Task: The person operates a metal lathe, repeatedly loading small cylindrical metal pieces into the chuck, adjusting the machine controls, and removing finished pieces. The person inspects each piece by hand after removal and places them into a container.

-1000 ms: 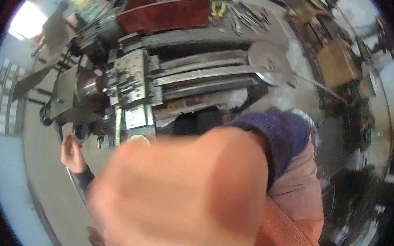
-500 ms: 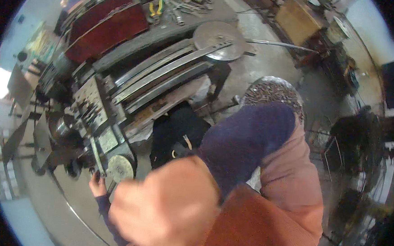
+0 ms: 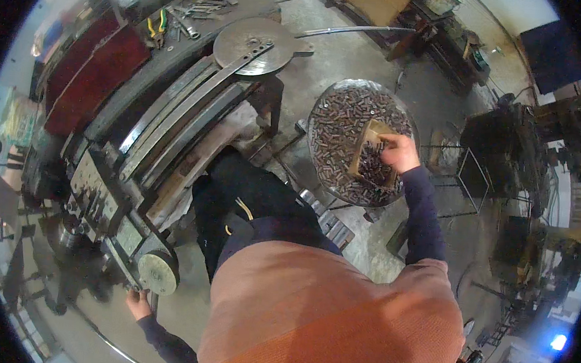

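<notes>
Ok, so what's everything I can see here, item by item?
Round tray: one, grey, right of centre
Small metal pieces: uncountable, brown-grey, filling the tray
Open box: one, tan, on the pieces
Machine: one, grey, left
Disc: one, grey, machine's far end
Wheel: one, pale, machine's near end
Lever: one, grey, left of the wheel
Bin: one, dark red, upper left
Pliers: one, yellow-green, beside the bin
Hand tools: several, grey, near the pliers
Wire frame: one, dark, right of the tray
Right-edge clutter: too unclear to count
Left hand: one, bare, at the lever's end
Right hand: one, bare, at the box
</notes>
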Available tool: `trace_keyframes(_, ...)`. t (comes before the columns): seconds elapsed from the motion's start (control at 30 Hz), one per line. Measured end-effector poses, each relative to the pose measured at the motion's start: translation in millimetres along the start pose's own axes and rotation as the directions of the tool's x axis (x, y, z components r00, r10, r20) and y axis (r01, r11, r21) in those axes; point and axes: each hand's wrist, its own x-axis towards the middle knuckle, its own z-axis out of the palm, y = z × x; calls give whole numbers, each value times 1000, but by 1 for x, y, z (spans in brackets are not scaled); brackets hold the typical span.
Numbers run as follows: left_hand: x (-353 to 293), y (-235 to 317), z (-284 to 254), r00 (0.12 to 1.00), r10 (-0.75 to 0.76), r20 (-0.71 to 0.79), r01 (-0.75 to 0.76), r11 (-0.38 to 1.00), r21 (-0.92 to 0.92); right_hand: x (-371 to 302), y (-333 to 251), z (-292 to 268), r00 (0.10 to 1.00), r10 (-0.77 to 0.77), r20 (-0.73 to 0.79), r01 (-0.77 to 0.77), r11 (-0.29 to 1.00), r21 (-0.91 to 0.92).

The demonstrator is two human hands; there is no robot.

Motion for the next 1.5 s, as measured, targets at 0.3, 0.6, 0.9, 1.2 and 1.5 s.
trace_keyframes(0.3, 0, 38, 11, 1000, -8, 26, 7, 998, 62, 54, 34, 37, 961, 189, 203, -131, 955, -266)
trace_keyframes(0.6, -2, 30, 8, 996, -94, -6, 94, 985, 142, 65, 39, 54, 952, 305, 31, -283, 912, -296)
trace_keyframes(0.9, 4, 25, 6, 1000, -13, -6, 14, 948, 317, 64, 44, 51, 939, 343, -11, -333, 905, -264)
trace_keyframes(1.2, -40, 182, -23, 945, 326, -25, -292, 875, 385, 17, -116, 17, 850, -509, -136, 524, 789, 320)
trace_keyframes(1.5, -24, 319, 89, 614, 758, 219, -778, 629, 3, -18, -315, 100, 290, -951, -102, 548, 78, 833)
